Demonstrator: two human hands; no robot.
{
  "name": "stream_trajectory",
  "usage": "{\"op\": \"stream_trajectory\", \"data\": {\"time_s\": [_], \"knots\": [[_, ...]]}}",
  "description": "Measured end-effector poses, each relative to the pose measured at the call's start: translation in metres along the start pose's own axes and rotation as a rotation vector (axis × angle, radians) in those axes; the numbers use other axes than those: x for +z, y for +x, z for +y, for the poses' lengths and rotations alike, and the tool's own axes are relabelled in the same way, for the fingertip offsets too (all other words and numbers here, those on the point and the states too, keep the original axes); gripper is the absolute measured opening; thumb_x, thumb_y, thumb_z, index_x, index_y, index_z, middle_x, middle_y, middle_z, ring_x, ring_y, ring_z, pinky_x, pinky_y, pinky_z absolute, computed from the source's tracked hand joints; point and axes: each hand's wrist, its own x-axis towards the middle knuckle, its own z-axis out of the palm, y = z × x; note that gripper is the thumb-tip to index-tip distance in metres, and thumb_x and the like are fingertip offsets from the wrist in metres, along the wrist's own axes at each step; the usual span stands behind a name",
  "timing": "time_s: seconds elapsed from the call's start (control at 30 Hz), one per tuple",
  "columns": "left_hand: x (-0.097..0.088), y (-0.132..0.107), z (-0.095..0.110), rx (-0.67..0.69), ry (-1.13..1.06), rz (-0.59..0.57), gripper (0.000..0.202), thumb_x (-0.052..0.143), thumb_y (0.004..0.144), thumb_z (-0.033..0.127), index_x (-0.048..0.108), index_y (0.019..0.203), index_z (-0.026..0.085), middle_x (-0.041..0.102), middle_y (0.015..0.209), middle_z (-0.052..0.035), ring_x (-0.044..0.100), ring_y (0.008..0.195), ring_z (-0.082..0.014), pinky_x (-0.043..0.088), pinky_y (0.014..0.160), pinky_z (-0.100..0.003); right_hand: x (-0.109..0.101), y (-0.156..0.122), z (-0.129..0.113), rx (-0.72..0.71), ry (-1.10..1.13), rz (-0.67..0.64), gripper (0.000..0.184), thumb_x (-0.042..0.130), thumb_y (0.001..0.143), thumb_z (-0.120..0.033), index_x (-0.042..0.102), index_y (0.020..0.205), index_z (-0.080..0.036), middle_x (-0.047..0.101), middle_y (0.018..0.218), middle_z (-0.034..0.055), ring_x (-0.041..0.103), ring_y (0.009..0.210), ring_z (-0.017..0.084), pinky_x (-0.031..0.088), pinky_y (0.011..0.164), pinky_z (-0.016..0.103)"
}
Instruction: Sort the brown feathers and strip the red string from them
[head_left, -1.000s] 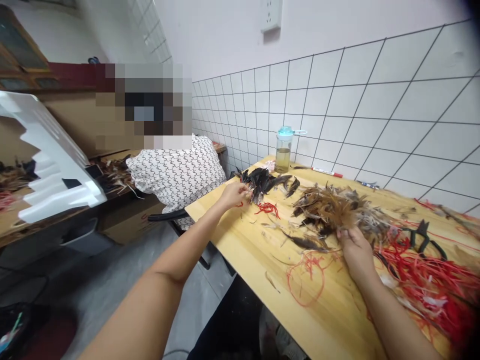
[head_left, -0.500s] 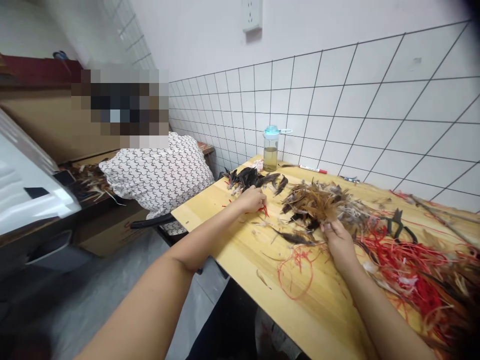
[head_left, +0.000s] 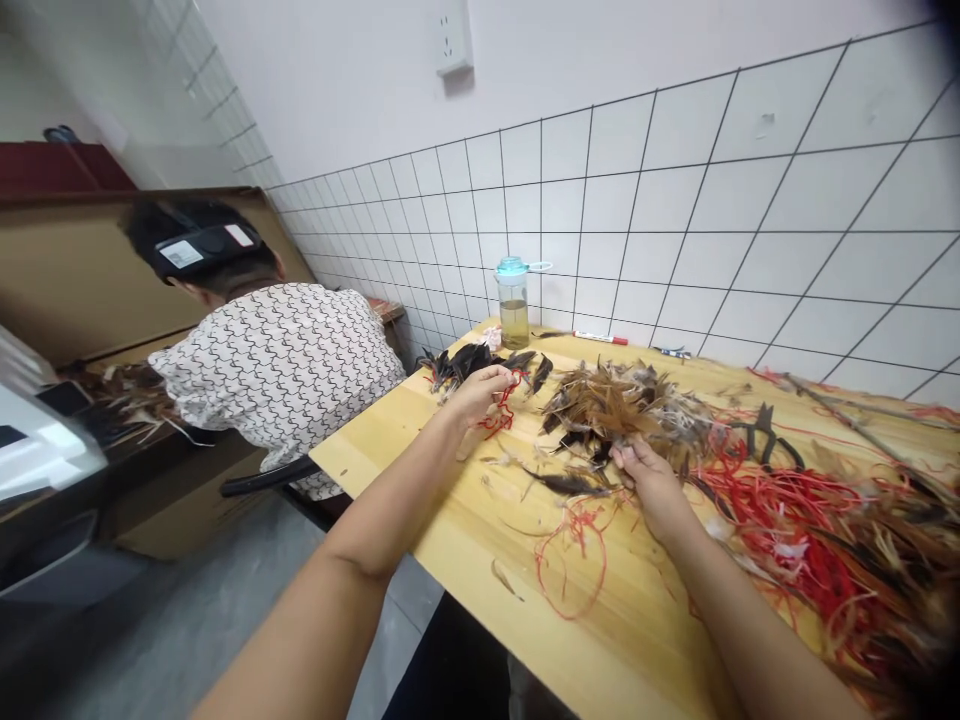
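Red string (head_left: 499, 418), pinched tight in the left hand (head_left: 480, 392), could have snagged the dark feathers (head_left: 457, 362); the right hand (head_left: 651, 478) clutched brown feathers (head_left: 607, 400).

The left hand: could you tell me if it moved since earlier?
Yes: left hand shifted right along the dark feathers, towards the bottle, now gripping red string.

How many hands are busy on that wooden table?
2: the left hand pinches red string beside the dark feathers; the right hand touches the brown feather pile. The seated person's hands are hidden.
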Motion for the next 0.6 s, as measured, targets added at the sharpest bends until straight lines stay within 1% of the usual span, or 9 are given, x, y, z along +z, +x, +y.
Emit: {"op": "stream_trajectory", "data": {"time_s": [0.1, 0.2, 0.27, 0.37, 0.43, 0.5, 0.6], "knots": [[0.011, -0.007, -0.002, -0.014, -0.097, 0.051, 0.028, 0.052, 0.079, 0.044, 0.052, 0.079, 0.017, 0.062, 0.079, -0.002, 0.055, 0.069, -0.0092, 0.044, 0.065, -0.021, -0.001, -0.001, -0.004, 0.126, 0.066, 0.0, 0.04, 0.076, 0.061, -0.055, 0.055, 0.064, -0.021, 0.046, 0.066, -0.0011, 0.032, 0.054, 0.009, 0.026, 0.046, 0.024], [0.018, -0.015, -0.001, -0.024, -0.211, 0.065, 0.025, 0.061, 0.076, 0.041, 0.055, 0.077, 0.017, 0.063, 0.078, -0.0005, 0.056, 0.073, -0.0097, 0.045, 0.069, -0.021, -0.002, -0.001, -0.008, 0.152, 0.101, 0.025, 0.041, 0.079, 0.057, -0.055, 0.056, 0.063, -0.021, 0.047, 0.065, -0.0005, 0.033, 0.056, 0.01, 0.026, 0.047, 0.025], [0.019, -0.019, 0.001, -0.031, -0.254, 0.056, 0.021, 0.062, 0.076, 0.037, 0.056, 0.078, 0.017, 0.064, 0.08, -0.0002, 0.057, 0.074, -0.0101, 0.045, 0.069, -0.021, -0.003, -0.001, -0.01, 0.156, 0.099, 0.028, 0.04, 0.079, 0.057, -0.055, 0.059, 0.066, -0.021, 0.048, 0.066, -0.0002, 0.033, 0.057, 0.011, 0.027, 0.047, 0.025], [0.014, -0.022, 0.004, -0.035, -0.244, 0.047, 0.015, 0.06, 0.076, 0.031, 0.056, 0.079, 0.018, 0.062, 0.076, 0.0007, 0.056, 0.071, -0.01, 0.043, 0.066, -0.021, -0.001, -0.003, -0.012, 0.135, 0.052, 0.013, 0.039, 0.078, 0.06, -0.055, 0.061, 0.067, -0.021, 0.05, 0.07, 0.001, 0.033, 0.057, 0.011, 0.028, 0.048, 0.026], [0.008, -0.022, 0.005, -0.035, -0.237, 0.042, 0.012, 0.058, 0.076, 0.029, 0.055, 0.079, 0.018, 0.061, 0.072, 0.0017, 0.055, 0.067, -0.0099, 0.042, 0.065, -0.021, 0.001, -0.006, -0.014, 0.137, 0.035, -0.004, 0.038, 0.075, 0.063, -0.056, 0.063, 0.071, -0.021, 0.047, 0.068, 0.0004, 0.033, 0.056, 0.011, 0.029, 0.048, 0.027], [0.002, -0.021, 0.006, -0.033, -0.197, 0.036, 0.012, 0.056, 0.077, 0.03, 0.055, 0.076, 0.018, 0.06, 0.07, 0.002, 0.054, 0.066, -0.0102, 0.041, 0.065, -0.022, 0.006, -0.007, -0.021, 0.151, 0.051, 0.007, 0.036, 0.075, 0.064, -0.055, 0.062, 0.072, -0.022, 0.046, 0.068, 0.0005, 0.034, 0.056, 0.012, 0.029, 0.048, 0.028], [-0.007, -0.019, 0.009, -0.009, -0.081, 0.046, 0.016, 0.055, 0.079, 0.032, 0.058, 0.073, 0.017, 0.061, 0.071, 0.0014, 0.054, 0.068, -0.0113, 0.041, 0.064, -0.022, 0.018, -0.006, -0.04, 0.135, 0.054, 0.053, 0.038, 0.078, 0.061, -0.052, 0.054, 0.062, -0.022, 0.054, 0.081, 0.0044, 0.038, 0.062, 0.014, 0.03, 0.05, 0.028]]}}
